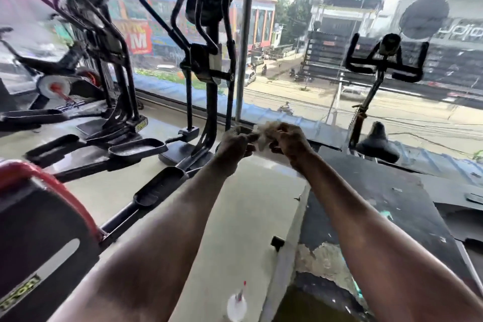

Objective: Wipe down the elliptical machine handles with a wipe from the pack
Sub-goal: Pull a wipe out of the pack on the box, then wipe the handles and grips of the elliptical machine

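By a street-facing gym window, my left hand (236,142) and right hand (288,142) both pinch a crumpled wipe (261,136) stretched between their fingers, the elliptical (209,60) standing beyond them.

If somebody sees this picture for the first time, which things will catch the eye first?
First the two hands at the centre, the left hand and the right hand, holding a crumpled white wipe between them. Behind them to the left stands a black elliptical machine against a big window onto a street. A small white spray bottle stands on the floor at the bottom edge.
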